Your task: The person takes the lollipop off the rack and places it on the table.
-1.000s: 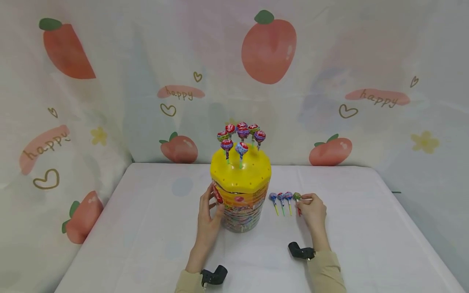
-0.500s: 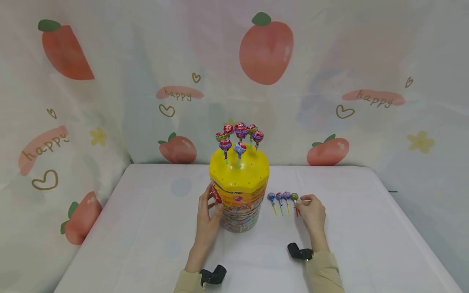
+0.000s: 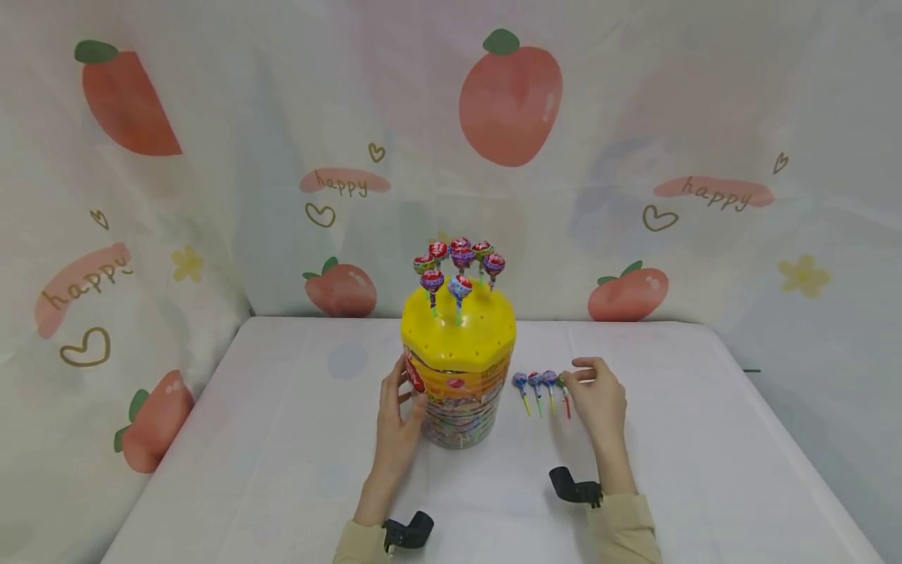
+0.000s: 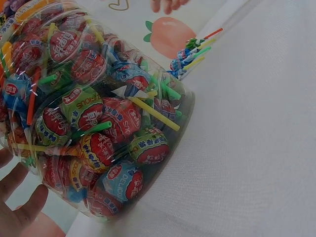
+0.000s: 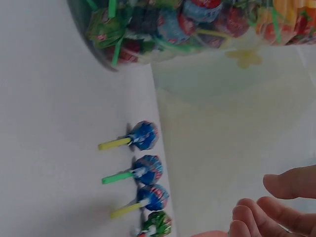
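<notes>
A white table [image 3: 705, 439] is carrying a jar [image 3: 461, 417] and four lollipops [image 3: 549, 379].
I'm seeing the jar standing upright; just right of it, the lollipops are lying in a row, their sticks [image 5: 114, 143] pointing to the near side.

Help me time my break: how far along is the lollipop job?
Done: eight lollipops stand in the yellow lid. In hand: the left hand rests against the candy jar; the right hand hovers by the green-wrapped lollipop, apparently holding nothing. Remaining, probably: that one and three blue-wrapped lollipops, lying on the table.
</notes>
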`<action>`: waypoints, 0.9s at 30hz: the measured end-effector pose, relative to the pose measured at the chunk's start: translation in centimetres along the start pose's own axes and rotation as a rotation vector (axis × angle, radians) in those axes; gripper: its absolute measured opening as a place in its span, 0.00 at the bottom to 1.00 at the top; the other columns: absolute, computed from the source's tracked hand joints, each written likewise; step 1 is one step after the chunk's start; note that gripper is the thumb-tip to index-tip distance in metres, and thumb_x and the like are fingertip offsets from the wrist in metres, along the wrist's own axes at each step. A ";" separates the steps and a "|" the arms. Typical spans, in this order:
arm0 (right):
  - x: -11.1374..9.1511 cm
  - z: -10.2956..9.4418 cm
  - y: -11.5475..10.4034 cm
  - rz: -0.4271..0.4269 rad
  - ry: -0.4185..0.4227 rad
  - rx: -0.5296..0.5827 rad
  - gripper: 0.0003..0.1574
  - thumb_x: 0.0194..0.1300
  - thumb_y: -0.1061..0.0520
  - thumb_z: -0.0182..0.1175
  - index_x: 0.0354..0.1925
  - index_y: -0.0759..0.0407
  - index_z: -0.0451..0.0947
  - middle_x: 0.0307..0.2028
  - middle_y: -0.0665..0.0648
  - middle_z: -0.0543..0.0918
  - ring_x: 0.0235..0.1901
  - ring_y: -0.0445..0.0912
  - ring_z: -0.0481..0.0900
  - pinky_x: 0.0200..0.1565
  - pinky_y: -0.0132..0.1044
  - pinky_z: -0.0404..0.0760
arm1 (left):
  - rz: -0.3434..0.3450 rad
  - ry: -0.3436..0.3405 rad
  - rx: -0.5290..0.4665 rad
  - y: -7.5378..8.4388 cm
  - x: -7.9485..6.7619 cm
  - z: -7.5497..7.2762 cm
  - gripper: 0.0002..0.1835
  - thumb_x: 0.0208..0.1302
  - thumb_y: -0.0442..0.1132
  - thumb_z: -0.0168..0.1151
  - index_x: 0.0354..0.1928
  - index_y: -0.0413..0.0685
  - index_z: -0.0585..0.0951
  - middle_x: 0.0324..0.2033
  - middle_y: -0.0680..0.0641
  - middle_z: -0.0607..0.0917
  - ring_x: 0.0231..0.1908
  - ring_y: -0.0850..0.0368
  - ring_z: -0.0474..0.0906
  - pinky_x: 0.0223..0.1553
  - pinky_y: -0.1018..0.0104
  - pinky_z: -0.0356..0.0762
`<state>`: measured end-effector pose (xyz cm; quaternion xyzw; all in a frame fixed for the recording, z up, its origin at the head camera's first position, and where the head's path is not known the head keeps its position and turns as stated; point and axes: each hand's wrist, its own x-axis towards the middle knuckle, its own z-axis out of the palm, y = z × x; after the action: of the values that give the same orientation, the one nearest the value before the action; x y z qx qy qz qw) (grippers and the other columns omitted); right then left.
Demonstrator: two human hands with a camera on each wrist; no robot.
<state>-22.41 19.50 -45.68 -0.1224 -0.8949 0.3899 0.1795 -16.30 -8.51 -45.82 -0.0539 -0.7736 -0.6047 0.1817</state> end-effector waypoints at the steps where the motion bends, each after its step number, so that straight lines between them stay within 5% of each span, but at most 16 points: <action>1: -0.1 -0.1 -0.4 -0.014 0.009 0.007 0.19 0.60 0.55 0.62 0.49 0.60 0.78 0.37 0.64 0.87 0.37 0.57 0.85 0.36 0.45 0.74 | 0.003 0.001 -0.001 0.0 0.0 0.0 0.35 0.67 0.36 0.56 0.74 0.48 0.56 0.65 0.39 0.67 0.63 0.42 0.66 0.63 0.39 0.68; 8: -1.2 -1.2 -3.7 -0.068 0.027 0.093 0.16 0.61 0.56 0.63 0.48 0.58 0.79 0.36 0.61 0.87 0.36 0.53 0.84 0.36 0.38 0.75 | 0.019 0.010 -0.009 -0.3 -0.1 0.0 0.35 0.66 0.36 0.56 0.74 0.47 0.56 0.64 0.39 0.68 0.64 0.43 0.64 0.62 0.39 0.68; 17: -2.3 -2.2 -6.6 -0.097 -0.069 0.361 0.15 0.63 0.59 0.63 0.48 0.59 0.79 0.39 0.62 0.85 0.29 0.30 0.78 0.33 0.20 0.78 | 0.010 0.009 0.001 -0.2 0.0 0.2 0.35 0.67 0.38 0.55 0.74 0.48 0.56 0.64 0.40 0.68 0.63 0.43 0.66 0.62 0.39 0.68; 27: -3.3 -3.8 -9.5 -0.148 -0.101 0.567 0.14 0.63 0.61 0.63 0.47 0.62 0.79 0.30 0.45 0.82 0.28 0.37 0.82 0.35 0.27 0.84 | 0.018 0.019 0.016 -4.4 0.5 0.9 0.36 0.68 0.45 0.56 0.74 0.63 0.53 0.66 0.49 0.67 0.64 0.51 0.65 0.63 0.43 0.69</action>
<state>-18.58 14.44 -36.99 0.0180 -0.7645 0.6159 0.1897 -18.32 -8.90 -49.88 -0.0536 -0.7762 -0.5972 0.1949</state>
